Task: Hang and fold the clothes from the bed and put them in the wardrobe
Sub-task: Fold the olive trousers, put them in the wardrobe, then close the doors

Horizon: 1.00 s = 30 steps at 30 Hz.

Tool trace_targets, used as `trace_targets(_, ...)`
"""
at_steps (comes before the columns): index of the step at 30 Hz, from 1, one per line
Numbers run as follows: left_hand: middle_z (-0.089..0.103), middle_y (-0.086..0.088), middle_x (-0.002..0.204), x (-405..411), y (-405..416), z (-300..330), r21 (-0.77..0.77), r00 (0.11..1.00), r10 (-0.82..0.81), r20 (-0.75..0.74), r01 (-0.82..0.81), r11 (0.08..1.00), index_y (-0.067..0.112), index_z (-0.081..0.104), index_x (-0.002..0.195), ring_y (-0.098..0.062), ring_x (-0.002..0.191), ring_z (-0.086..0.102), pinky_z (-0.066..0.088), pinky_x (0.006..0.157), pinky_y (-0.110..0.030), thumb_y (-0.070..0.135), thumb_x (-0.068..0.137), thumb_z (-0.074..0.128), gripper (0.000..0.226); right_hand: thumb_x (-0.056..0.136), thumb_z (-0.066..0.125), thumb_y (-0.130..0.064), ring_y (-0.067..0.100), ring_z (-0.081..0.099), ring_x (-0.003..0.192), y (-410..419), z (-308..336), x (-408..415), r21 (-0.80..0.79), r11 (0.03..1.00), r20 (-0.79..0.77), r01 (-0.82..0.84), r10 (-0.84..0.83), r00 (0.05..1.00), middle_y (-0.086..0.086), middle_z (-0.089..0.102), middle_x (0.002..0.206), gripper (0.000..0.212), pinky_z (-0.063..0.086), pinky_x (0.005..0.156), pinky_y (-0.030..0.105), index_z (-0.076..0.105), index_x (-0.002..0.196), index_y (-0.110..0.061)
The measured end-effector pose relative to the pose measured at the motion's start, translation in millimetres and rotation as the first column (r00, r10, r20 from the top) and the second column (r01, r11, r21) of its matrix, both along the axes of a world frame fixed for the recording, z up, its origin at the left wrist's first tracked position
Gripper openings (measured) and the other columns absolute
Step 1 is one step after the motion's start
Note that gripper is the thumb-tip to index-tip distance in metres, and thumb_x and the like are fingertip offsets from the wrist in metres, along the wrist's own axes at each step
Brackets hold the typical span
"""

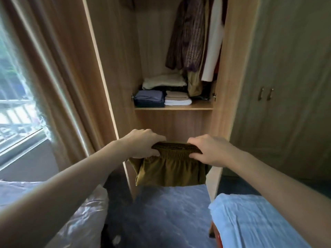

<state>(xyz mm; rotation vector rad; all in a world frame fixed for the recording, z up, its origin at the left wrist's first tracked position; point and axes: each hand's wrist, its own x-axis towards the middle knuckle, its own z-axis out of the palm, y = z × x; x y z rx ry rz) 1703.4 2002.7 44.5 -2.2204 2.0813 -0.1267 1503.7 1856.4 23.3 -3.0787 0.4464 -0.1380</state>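
Neatly folded olive shorts (172, 169), elasticated waistband.

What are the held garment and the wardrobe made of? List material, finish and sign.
Garment: olive woven fabric, slight sheen, likely cotton or a blend; gathered elastic waistband, soft drape. Both hands grip it.
Wardrobe: light wood-grain board, matte, probably laminate; pale strip edges its door.
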Motion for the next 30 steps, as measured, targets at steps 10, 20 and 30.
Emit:
trace_targets(10, 0.05, 0.016, 0.097, 40.7, -76.4, 2.9, -0.011, 0.999, 0.045, 0.0, -0.045, 0.999, 0.04, 0.046, 0.127, -0.011, 0.089, 0.05, 0.041, 0.073, -0.033, 0.043, 0.096, 0.053, 0.033, 0.092, 0.055, -0.046, 0.016, 0.06, 0.089, -92.1, 6.7, 46.5, 0.005, 1.0, -0.004, -0.023, 0.023, 1.0, -0.005, 0.062, 0.099, 0.018, 0.054, 0.072, 0.042, 0.052, 0.105, -0.035)
trace_targets(20, 0.059, 0.01, 0.108, 94.7, -172.4, -6.0, -0.039, 0.996, 0.091, -0.014, -0.092, 0.995, 0.041, 0.044, 0.13, -0.017, 0.099, 0.056, 0.038, 0.073, -0.033, 0.045, 0.095, 0.053, 0.036, 0.091, 0.056, -0.048, 0.016, 0.061, 0.085, -194.9, 6.9, 103.5, 0.011, 0.999, -0.025, -0.043, 0.043, 0.999, -0.006, 0.064, 0.097, 0.017, 0.055, 0.071, 0.042, 0.053, 0.103, -0.037)
trace_targets(30, 0.06, 0.008, 0.115, 210.8, -258.3, -15.7, -0.021, 0.994, 0.11, -0.009, -0.11, 0.994, 0.041, 0.043, 0.131, -0.019, 0.103, 0.057, 0.039, 0.072, -0.033, 0.046, 0.095, 0.053, 0.037, 0.091, 0.055, -0.051, 0.017, 0.06, 0.093, -283.3, -1.9, 219.3, -0.019, 0.998, -0.034, -0.065, 0.064, 0.997, -0.007, 0.063, 0.101, 0.018, 0.052, 0.073, 0.04, 0.052, 0.103, -0.038)
